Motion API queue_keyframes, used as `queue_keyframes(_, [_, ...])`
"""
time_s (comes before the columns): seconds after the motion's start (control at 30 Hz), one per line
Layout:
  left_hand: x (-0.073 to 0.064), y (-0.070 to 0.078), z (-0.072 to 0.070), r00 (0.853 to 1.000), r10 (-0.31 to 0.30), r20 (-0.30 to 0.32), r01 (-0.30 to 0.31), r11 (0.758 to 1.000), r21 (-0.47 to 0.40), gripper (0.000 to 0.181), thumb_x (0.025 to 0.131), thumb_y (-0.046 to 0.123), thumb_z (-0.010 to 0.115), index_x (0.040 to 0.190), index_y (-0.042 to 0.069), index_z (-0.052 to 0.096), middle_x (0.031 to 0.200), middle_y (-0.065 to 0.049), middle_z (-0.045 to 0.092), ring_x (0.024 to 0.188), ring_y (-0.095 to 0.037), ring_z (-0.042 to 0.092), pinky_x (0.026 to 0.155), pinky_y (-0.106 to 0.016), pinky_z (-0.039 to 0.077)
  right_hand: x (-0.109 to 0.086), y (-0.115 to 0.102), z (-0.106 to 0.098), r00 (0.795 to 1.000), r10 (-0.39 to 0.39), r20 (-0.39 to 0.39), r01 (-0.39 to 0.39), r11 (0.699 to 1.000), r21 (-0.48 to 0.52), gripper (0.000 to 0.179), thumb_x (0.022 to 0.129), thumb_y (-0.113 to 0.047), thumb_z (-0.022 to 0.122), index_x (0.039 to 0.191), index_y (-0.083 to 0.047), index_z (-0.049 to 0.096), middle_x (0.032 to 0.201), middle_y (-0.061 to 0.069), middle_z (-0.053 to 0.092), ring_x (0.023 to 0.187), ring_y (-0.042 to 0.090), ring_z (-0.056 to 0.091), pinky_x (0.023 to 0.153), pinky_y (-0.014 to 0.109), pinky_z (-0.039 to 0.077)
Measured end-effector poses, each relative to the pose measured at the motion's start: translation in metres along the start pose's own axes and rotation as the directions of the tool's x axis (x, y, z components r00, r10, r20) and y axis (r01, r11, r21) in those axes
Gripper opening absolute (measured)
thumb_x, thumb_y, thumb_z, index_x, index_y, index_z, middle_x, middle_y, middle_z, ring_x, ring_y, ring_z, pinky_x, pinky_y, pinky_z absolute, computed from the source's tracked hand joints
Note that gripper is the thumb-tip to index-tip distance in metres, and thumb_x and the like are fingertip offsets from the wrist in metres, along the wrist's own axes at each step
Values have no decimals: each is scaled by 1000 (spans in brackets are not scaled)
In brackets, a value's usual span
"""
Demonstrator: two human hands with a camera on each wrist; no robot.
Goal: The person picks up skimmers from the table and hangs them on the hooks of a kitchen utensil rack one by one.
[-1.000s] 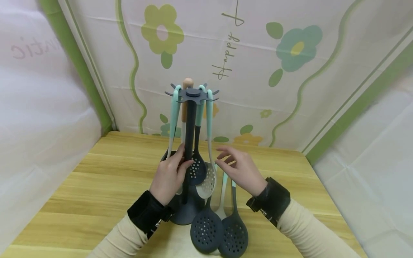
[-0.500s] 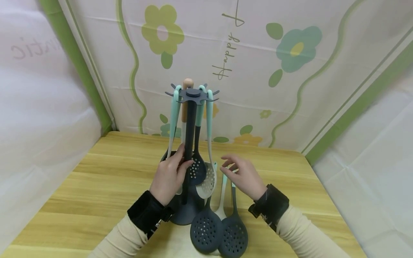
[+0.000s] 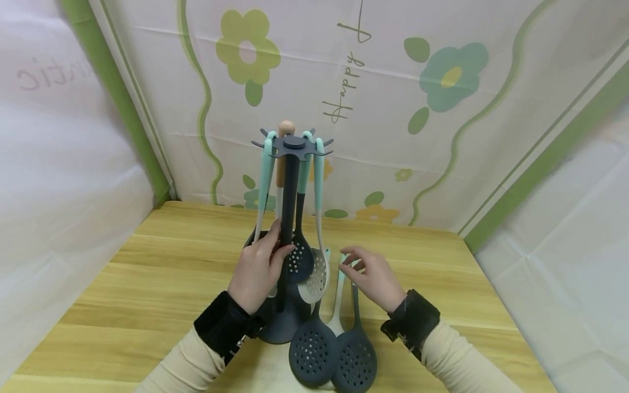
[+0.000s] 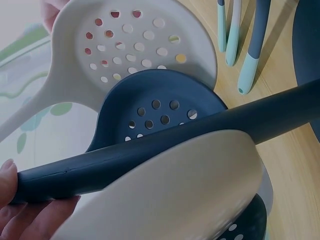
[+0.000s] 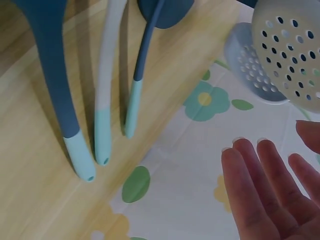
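A dark utensil stand has a round base and a pole, which my left hand grips about halfway up. On its top hooks hang several utensils with mint handles, among them a dark skimmer and a cream skimmer. Two dark skimmers lie on the table in front, with a pale utensil partly hidden between them. My right hand hovers over their handle ends with loosely bent fingers. The right wrist view shows those fingers holding nothing, apart from the mint handles.
The wooden table carries the stand and the loose utensils. A wooden-ended handle also hangs at the back of the stand. Behind the table rises a flower-printed cloth, with white cloth walls at both sides.
My right hand has drawn away from the hanging utensils, rightward and lower, toward the loose handles. The left hand stays on the pole, and the utensils look unmoved.
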State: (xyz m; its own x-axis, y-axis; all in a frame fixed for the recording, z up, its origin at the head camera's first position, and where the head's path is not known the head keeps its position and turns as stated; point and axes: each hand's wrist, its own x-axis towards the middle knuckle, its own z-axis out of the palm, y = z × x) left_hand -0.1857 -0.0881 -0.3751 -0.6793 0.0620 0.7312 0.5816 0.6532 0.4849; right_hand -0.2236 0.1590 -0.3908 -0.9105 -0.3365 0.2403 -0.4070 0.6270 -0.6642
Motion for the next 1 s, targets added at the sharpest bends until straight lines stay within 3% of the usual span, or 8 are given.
queue_keyframes(0.7, [0,1,-1,1000,1,1,-1,1000,-4,36,93,9,66,125,-4,60,92,-16,73,77,-24,71,62,-38,62,-13,21,9,996,89,25,-88,995,-44,32,91,-19,70,120,-5,72,96,6,73,71,10,61,60,35,55])
queue_keyframes(1.0, [0,0,0,1000,6,-2,-6,1000,-4,35,94,10,65,125,-4,60,91,-16,73,76,-24,71,62,-38,62,-15,36,13,987,154,54,-149,986,-78,34,90,-18,71,120,-2,72,92,6,72,65,12,59,58,35,53])
